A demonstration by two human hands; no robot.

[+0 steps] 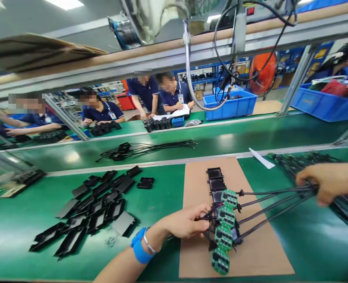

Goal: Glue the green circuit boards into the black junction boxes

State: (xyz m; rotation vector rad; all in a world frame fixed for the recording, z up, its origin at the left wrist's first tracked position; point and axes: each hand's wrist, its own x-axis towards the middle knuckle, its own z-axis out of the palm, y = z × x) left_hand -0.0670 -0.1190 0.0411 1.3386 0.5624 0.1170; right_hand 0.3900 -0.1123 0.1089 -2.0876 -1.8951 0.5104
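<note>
Several round green circuit boards point(226, 217) with black chips overlap in a slanting row above a brown cardboard sheet point(196, 257). Black cables point(275, 202) run from them to the right. My right hand point(327, 184) is closed around the gathered cables over the sheet's right side. On the boards' left, my left hand point(188, 222) pinches short black leads point(210, 216) with thumb and fingers; a blue wristband point(141, 245) is on that wrist. Small black plastic housings point(216, 184) stand in a column on the cardboard, partly hidden behind the boards.
Loose black housings point(98, 208) are spread on the green table point(11, 220) at left. More cabled boards point(306, 159) lie at right, near a white tube point(261, 158). Black cables point(150, 149) rest on the far ledge. A metal frame crosses overhead; co-workers sit and stand beyond.
</note>
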